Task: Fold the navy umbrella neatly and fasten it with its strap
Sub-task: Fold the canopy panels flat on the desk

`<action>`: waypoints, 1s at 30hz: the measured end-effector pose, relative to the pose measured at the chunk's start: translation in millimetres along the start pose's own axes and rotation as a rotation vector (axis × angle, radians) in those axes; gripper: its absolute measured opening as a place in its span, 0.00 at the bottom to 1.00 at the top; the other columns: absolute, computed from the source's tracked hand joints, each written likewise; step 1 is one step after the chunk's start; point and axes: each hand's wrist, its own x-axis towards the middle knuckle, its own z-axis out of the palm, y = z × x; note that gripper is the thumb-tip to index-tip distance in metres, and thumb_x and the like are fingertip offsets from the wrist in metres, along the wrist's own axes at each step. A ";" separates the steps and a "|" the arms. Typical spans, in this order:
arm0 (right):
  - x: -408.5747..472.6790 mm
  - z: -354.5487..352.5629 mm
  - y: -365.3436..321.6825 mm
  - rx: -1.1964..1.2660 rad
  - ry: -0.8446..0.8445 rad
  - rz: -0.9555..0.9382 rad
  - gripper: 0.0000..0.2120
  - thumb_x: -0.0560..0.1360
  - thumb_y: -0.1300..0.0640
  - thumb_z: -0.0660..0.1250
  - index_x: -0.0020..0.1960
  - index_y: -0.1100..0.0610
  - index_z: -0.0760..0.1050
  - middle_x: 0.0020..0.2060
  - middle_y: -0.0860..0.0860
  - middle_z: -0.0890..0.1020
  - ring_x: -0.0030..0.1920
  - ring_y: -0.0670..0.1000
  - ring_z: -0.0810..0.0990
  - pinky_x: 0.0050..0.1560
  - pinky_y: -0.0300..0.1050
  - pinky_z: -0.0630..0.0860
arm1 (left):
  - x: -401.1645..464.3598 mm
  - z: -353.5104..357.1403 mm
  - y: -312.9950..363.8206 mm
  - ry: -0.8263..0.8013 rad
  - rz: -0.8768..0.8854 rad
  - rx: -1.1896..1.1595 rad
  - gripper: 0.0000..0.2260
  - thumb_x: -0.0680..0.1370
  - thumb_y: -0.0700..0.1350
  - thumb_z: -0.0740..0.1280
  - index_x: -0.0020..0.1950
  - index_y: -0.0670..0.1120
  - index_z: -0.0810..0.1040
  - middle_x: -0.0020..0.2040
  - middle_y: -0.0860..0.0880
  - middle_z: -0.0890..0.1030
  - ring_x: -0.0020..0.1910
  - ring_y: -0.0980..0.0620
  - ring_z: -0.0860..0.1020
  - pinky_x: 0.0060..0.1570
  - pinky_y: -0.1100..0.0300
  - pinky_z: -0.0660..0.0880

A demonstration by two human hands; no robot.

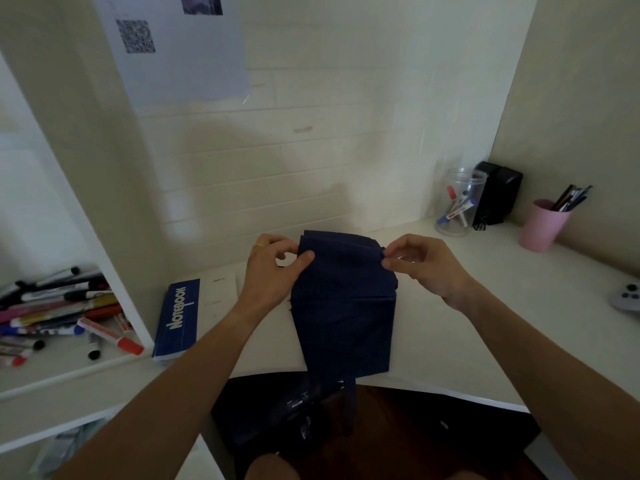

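Note:
The navy umbrella (346, 299) hangs collapsed in front of me, its cloth spread in broad flat folds above the white desk (450, 341). My left hand (273, 268) pinches the cloth's upper left edge between thumb and fingers. My right hand (422, 265) pinches the upper right edge. The lower end of the umbrella drops below the desk's front edge into shadow, where a narrow navy strip (350, 407) hangs; I cannot tell whether that strip is the strap.
A blue notebook (178, 320) lies on the desk to the left. Several markers (69, 313) fill the left shelf. At the back right stand a clear jar of markers (459, 206), a black box (498, 195) and a pink pen cup (542, 226). A grey controller (627, 296) lies far right.

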 end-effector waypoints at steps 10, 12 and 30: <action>-5.0 4.0 4.3 -0.244 0.067 -0.040 0.06 0.70 0.56 0.78 0.43 0.50 0.83 0.40 0.46 0.86 0.38 0.46 0.83 0.41 0.35 0.78 | -10.6 5.3 14.9 -0.093 0.066 -0.074 0.03 0.76 0.51 0.76 0.48 0.53 0.86 0.42 0.56 0.86 0.43 0.60 0.82 0.46 0.65 0.76; -10.4 4.0 9.5 -0.272 0.042 -0.011 0.06 0.69 0.57 0.79 0.43 0.51 0.82 0.38 0.47 0.86 0.37 0.46 0.84 0.39 0.34 0.77 | -24.8 12.9 21.4 -0.223 0.171 0.087 0.12 0.72 0.60 0.77 0.52 0.57 0.84 0.45 0.59 0.84 0.45 0.60 0.80 0.46 0.66 0.77; -65.9 35.3 66.9 -0.208 -0.050 -0.063 0.14 0.66 0.59 0.81 0.50 0.51 0.84 0.51 0.47 0.82 0.42 0.47 0.83 0.39 0.32 0.75 | -90.1 55.6 -4.0 -0.244 0.352 0.372 0.08 0.80 0.55 0.67 0.52 0.54 0.82 0.48 0.58 0.83 0.47 0.60 0.80 0.49 0.60 0.77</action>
